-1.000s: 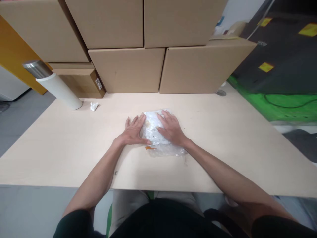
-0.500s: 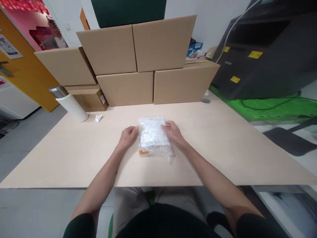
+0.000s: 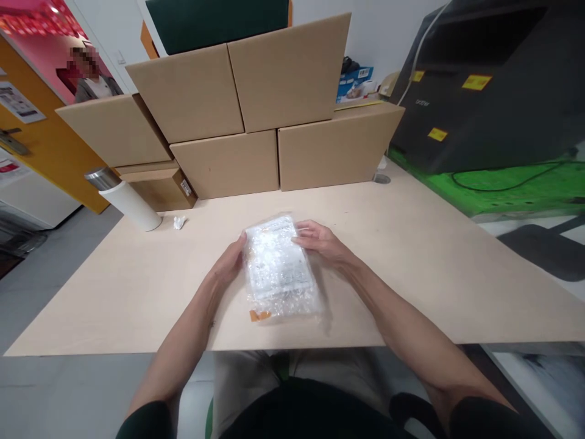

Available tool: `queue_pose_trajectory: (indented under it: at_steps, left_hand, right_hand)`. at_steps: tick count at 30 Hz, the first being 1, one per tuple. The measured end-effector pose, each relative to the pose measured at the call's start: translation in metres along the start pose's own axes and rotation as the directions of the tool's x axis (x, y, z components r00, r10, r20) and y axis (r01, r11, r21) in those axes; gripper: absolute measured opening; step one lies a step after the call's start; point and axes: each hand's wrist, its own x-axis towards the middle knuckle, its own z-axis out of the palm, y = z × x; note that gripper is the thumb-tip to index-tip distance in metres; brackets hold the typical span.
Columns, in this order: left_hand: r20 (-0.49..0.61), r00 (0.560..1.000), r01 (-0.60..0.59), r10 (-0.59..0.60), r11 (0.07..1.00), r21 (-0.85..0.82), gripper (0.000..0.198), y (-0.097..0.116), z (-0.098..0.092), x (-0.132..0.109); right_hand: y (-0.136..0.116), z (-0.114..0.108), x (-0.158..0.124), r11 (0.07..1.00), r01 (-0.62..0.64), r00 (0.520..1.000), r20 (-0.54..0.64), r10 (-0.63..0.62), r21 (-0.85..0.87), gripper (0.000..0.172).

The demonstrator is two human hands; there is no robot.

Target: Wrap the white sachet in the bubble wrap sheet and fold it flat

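one left hand (image 3: pixel 232 259), curled on the upper left edge of a bubble-wrapped packet (image 3: pixel 280 259); one right hand (image 3: pixel 323 242), gripping its upper right edge; hands apart, packet clamped between. forearms (image 3: pixel 185 329) crossing the table's (image 3: pixel 128 292) front edge. packet: mid-table, askew, nearer that edge than half a second ago.

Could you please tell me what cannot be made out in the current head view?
Bubble-wrapped package: head view; glare and wrapping obscure its contents.
Left hand: head view; the package hides most of its fingers.
Notice on the yellow door: head view; its lettering is too small to read.
Black machine: head view; its top is cut off by the picture's edge.
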Motion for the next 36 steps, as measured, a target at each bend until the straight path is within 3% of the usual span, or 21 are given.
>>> queue_pose_trajectory:
  at_steps: [4,10,14,25,29,32,34,36]
  left_hand:
    - [-0.018,0.998,-0.064,0.063,0.990,-0.127,0.052,-0.007,0.001,0.002]
    - [-0.133,0.953,-0.297,0.273,0.930,-0.215,0.081,-0.003,0.010,-0.001]
    - [-0.183,0.941,-0.325,0.285,0.911,-0.253,0.086,-0.002,0.012,0.001]
    - [-0.086,0.931,-0.364,0.354,0.907,-0.211,0.091,-0.006,0.012,0.005]
    - [-0.076,0.940,-0.337,0.332,0.938,-0.084,0.104,-0.010,0.009,0.010]
    - [-0.191,0.924,-0.291,0.331,0.933,0.213,0.105,-0.010,0.007,0.007]
    - [-0.208,0.872,-0.299,0.444,0.818,0.492,0.092,-0.007,0.013,-0.002]
    - [-0.073,0.848,-0.336,0.524,0.640,0.690,0.084,-0.004,0.029,-0.018]
  right_hand:
    - [-0.008,0.004,-0.008,0.995,-0.069,0.982,0.182,0.056,0.068,0.059]
    - [0.003,0.011,-0.006,0.959,-0.199,0.950,0.279,0.139,0.201,0.041]
    - [0.012,0.018,-0.003,0.940,-0.188,0.954,0.279,0.107,0.284,0.037]
    - [0.014,0.024,-0.006,0.905,-0.176,0.956,0.285,0.064,0.387,0.025]
    - [0.013,0.025,-0.007,0.934,-0.197,0.953,0.284,0.110,0.298,0.024]
    - [0.015,0.028,-0.005,0.960,-0.116,0.979,0.194,0.067,0.255,0.027]
    - [0.016,0.031,-0.004,0.970,-0.055,0.990,0.141,0.022,0.238,0.029]
    - [0.016,0.034,-0.003,0.973,-0.014,0.991,0.131,-0.017,0.229,0.033]
